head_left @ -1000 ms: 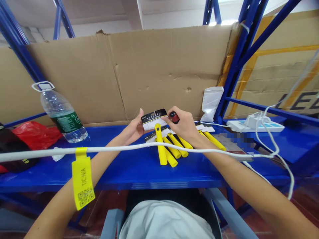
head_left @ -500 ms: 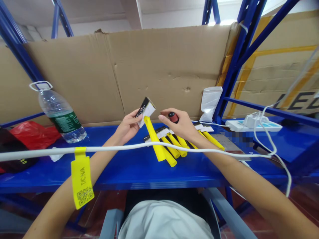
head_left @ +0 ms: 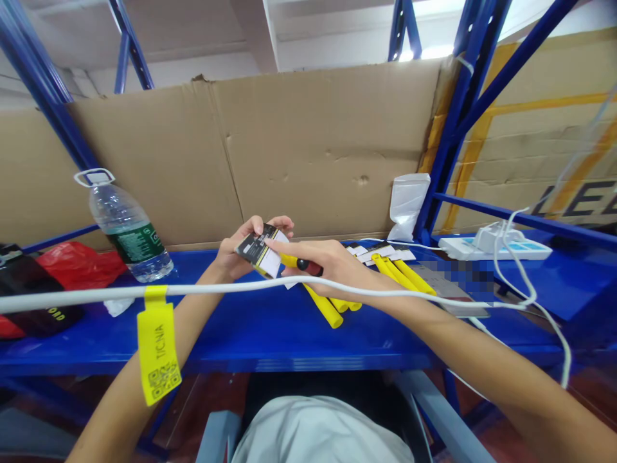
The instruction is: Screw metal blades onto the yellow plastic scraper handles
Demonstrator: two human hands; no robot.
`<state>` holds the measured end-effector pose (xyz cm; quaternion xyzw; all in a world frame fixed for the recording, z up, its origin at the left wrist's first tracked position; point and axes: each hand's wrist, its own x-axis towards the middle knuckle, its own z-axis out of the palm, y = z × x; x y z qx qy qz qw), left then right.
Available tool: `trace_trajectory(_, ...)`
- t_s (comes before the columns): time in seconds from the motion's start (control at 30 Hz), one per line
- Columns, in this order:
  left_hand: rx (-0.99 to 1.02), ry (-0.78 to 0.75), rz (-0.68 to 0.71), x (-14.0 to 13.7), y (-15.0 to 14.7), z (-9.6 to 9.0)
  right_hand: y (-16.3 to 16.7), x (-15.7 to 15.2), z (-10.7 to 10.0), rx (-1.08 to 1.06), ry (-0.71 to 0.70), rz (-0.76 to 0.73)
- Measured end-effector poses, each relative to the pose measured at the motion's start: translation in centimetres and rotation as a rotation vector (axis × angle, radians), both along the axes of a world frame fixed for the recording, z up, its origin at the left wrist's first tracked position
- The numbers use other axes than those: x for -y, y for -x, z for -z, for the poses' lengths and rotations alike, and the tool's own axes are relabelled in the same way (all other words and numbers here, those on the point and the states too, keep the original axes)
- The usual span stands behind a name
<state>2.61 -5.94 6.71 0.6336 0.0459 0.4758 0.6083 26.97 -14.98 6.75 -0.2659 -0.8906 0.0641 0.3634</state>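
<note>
My left hand point(head_left: 232, 252) is closed on a black-and-white printed card point(head_left: 263, 252), tilted just above the blue shelf. A short stretch of yellow tube point(head_left: 288, 260) shows at the card's right side; my right hand hides the rest. My right hand point(head_left: 335, 263) is wrapped round a red-and-black tool handle point(head_left: 311, 267), its black end towards the card. A stretched finger of that hand reaches the card's face. Below lie several yellow tubes point(head_left: 324, 305), partly covered by my right hand and forearm. More tubes with cards point(head_left: 414, 276) rest to the right.
A white cable point(head_left: 231, 286) with a yellow tag point(head_left: 159, 354) crosses close in front of the camera. On the left stand a water bottle point(head_left: 132, 235) and a red bag point(head_left: 81, 263). At right are a power strip point(head_left: 501, 247) and a white pouch point(head_left: 407, 202). Cardboard point(head_left: 313, 148) closes the back.
My right hand has moved left and down to the card with the red-and-black handle. My left hand has lowered and turned the card flatter, its black face now showing.
</note>
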Motion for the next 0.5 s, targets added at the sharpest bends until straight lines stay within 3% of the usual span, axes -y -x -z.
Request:
trace_trajectory(0.1, -0.02, -0.004, -0.06, 0.2, 0.5, -0.6, -0.2, 0.5, -0.3, 0.303, -0.154, 0.293)
trace_trajectory(0.2, -0.089, -0.003, -0.126, 0.5, 0.5, -1.0, -0.3, 0.5, -0.4, 0.489, -0.206, 0.519)
trace_trajectory(0.37, -0.266, -0.046, -0.251, 0.5, 0.3, -0.9, -0.6, -0.4, 0.0, 0.521, -0.315, 0.63)
trace_trajectory(0.5, -0.373, -0.156, -0.338, 0.3, 0.5, -1.4, -0.7, -0.3, -0.7, 0.432, -0.244, 0.673)
